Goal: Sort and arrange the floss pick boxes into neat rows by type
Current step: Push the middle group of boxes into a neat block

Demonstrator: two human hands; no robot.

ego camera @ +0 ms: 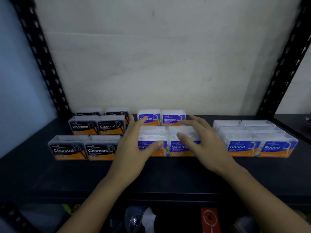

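- Floss pick boxes (107,126) stand on a black shelf (168,175), already grouped by type so each label reads from the front: Charcoal boxes (84,149) on the left, Smooth boxes (173,118) in the middle, Round boxes (262,146) on the right.
- Each group runs two boxes wide and goes back in rows toward the pale wall (168,56). The Charcoal rows have gaps between them, while the Round rows sit packed close.
- Both hands are at the front Smooth pair (154,134), which appears to be the row being squared up.
- The left hand (133,150) is spread wide. Its fingers reach back along the pair's left side and its thumb lies across the front label, a placing suited to nudging the boxes sideways and back.
- The right hand (207,145) is also wide and flat, with fingers fanned over the right box's lid. Blur hides whether it actually presses down.
- Neither hand holds a box. They bracket the pair, probably to slide both together.
- A gap remains between this pair and the Smooth row behind, so closing it seems the likely aim.
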